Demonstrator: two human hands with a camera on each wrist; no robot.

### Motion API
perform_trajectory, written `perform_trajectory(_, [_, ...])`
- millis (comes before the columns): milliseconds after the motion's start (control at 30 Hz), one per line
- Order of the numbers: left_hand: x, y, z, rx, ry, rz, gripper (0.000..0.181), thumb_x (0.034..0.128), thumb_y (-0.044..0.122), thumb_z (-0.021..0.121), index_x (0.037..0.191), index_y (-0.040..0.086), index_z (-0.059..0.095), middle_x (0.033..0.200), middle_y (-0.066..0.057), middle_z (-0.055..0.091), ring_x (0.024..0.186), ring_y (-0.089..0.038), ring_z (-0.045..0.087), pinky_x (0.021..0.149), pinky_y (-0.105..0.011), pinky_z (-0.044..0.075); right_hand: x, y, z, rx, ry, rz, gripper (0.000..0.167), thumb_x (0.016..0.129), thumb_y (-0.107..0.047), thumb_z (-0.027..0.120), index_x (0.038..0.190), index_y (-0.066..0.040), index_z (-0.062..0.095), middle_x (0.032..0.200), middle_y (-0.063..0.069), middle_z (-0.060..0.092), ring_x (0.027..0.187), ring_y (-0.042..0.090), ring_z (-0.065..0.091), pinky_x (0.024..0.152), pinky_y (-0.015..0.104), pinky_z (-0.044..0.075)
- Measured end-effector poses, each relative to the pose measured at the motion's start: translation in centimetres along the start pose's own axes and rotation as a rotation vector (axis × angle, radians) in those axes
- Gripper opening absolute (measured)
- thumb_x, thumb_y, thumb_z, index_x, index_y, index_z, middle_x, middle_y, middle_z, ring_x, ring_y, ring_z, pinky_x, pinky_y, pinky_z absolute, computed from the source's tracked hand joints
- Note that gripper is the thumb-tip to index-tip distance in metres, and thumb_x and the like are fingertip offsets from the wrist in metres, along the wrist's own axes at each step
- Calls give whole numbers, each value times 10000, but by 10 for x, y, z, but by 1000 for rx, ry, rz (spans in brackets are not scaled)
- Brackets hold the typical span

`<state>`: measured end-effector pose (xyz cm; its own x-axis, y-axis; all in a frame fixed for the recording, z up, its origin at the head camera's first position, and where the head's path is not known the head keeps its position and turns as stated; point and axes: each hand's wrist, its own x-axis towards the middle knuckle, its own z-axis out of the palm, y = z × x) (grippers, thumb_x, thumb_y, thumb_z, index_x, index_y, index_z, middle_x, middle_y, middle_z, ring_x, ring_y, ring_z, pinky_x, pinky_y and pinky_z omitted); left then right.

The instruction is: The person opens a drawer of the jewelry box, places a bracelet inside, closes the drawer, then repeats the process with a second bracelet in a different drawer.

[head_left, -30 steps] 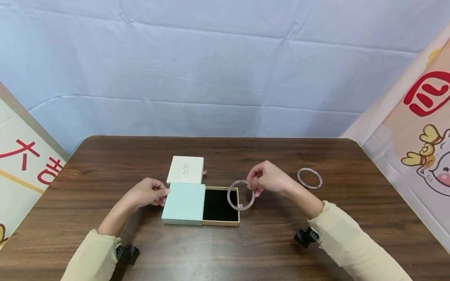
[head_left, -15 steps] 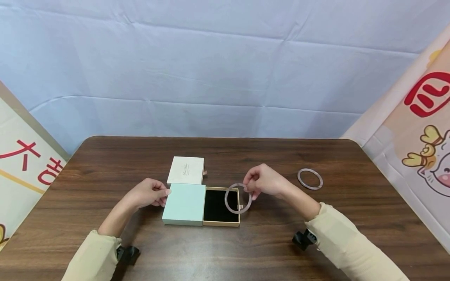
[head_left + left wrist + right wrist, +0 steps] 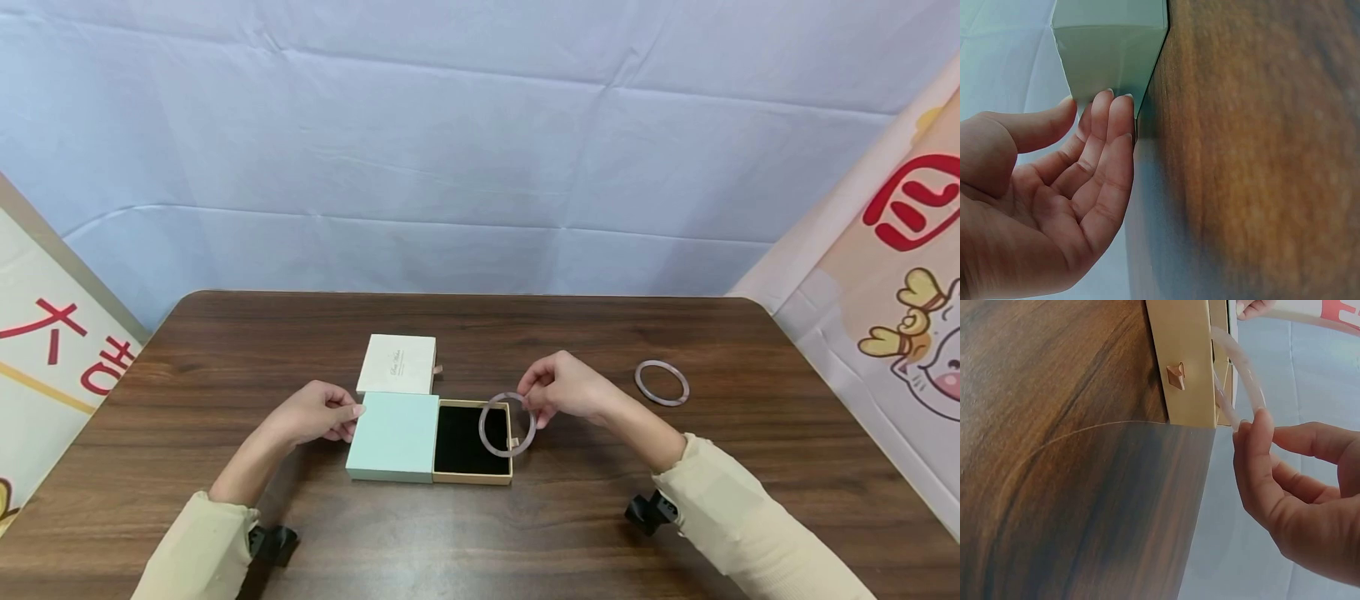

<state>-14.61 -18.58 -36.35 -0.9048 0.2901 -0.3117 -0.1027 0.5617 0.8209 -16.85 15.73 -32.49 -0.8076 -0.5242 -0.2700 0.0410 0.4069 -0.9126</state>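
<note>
My left hand (image 3: pixel 318 412) rests its fingertips against the left side of a pale mint box sleeve (image 3: pixel 393 437), its thumb at the top edge. From the sleeve's right side a gold-edged drawer (image 3: pixel 472 478) with a black lining is pulled out. My right hand (image 3: pixel 562 387) pinches a pale lilac bangle (image 3: pixel 483 433) between thumb and fingers, tilted over the drawer's right end. In the right wrist view, the bangle (image 3: pixel 1244 365) reaches past the drawer's rim; whether it touches the lining cannot be told. A second bangle (image 3: pixel 672 403) lies flat to the right.
Behind the mint sleeve lies a white box (image 3: pixel 397 362) with small lettering and a ribbon tab. The drawer's front carries a small ribbon tab (image 3: pixel 1175 376). A brown wooden table (image 3: pixel 525 533) bears everything, with a pale cloth (image 3: pixel 450 150) hanging behind it.
Over the first half second my right hand moves the bangle slightly left and nearer, over the drawer. It then holds almost still. My left hand keeps its place on the sleeve.
</note>
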Motion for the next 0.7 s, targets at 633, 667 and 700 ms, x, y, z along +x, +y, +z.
perform_trajectory(633, [0,1,0,-3,-2,1,191,925,89,536,803,-43,602,688,-68,602,674,-169,610,654,-335,524,0,-2,0,-2,-19,8,171,816,89,540,964,174,550,722,143,566,578,186,592,600,401,536])
perform_trajectory(667, [-1,1,0,-2,-1,0,192,925,89,535,803,-42,602,689,-69,602,674,-168,610,653,-335,523,1,-2,0,-1,-18,8,171,816,90,540,964,174,550,721,143,565,578,186,591,599,401,536])
perform_trajectory(700, [-1,1,-1,-2,-2,0,192,926,89,534,803,-42,602,689,-70,601,674,-168,609,654,-336,523,1,-2,0,-1,-18,9,171,815,91,539,963,174,550,720,142,565,579,186,590,600,402,536])
